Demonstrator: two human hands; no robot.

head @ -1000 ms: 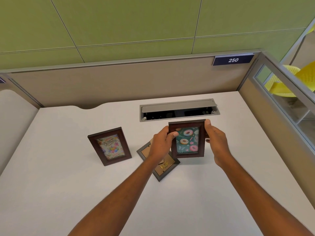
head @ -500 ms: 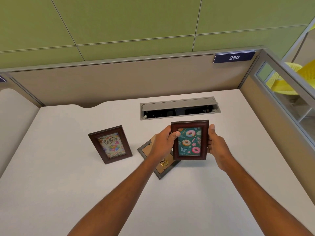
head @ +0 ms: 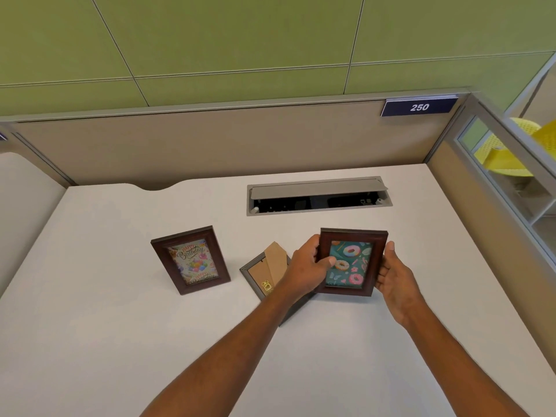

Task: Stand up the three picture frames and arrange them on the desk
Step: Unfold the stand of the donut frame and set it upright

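Note:
A dark wooden frame with a doughnut picture (head: 358,254) is upright at the middle right of the white desk (head: 120,326). My left hand (head: 307,270) grips its left edge, thumb across the glass. My right hand (head: 394,273) holds its right edge. Whether its base touches the desk I cannot tell. A matching frame with a birthday card (head: 191,260) stands by itself to the left. Between them a grey frame (head: 264,278) lies face down, its brown cardboard back and stand showing, partly hidden under my left wrist.
A grey cable box (head: 319,195) with its lid raised is sunk into the desk behind the frames. Beige partition walls (head: 210,149) close the back and right sides. A blue sign reading 250 (head: 419,107) hangs on the back wall.
Both hands have carried the doughnut frame a little to the right and nearer the desk. The other two frames have not moved.

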